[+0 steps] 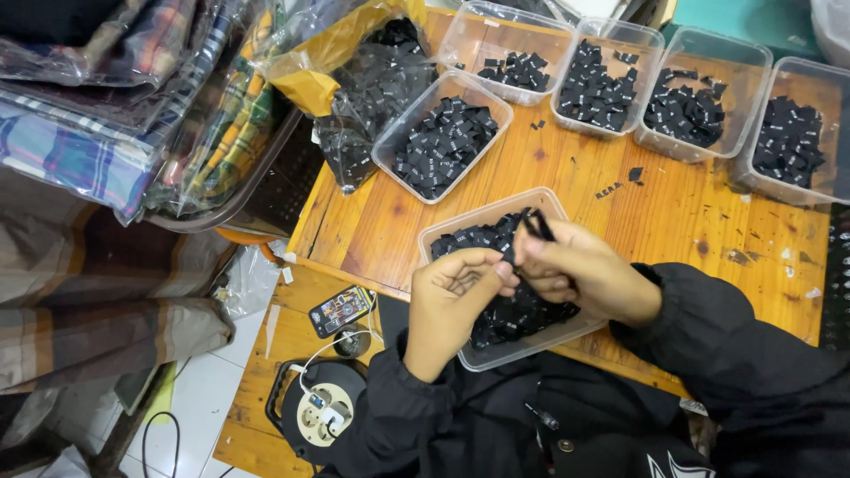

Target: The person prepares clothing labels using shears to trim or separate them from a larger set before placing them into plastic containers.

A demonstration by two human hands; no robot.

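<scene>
My left hand and my right hand meet over a clear plastic tub full of small black fabric labels, at the near edge of a wooden table. The fingers of my right hand pinch a black label strip that sticks up above the knuckles. My left hand's fingertips touch it from the left, also pinched closed. Both arms wear black sleeves.
Several more clear tubs of black labels line the table's far side. A plastic bag of labels and stacked plaid fabric in plastic lie at the left. Below sit a phone and a cable reel.
</scene>
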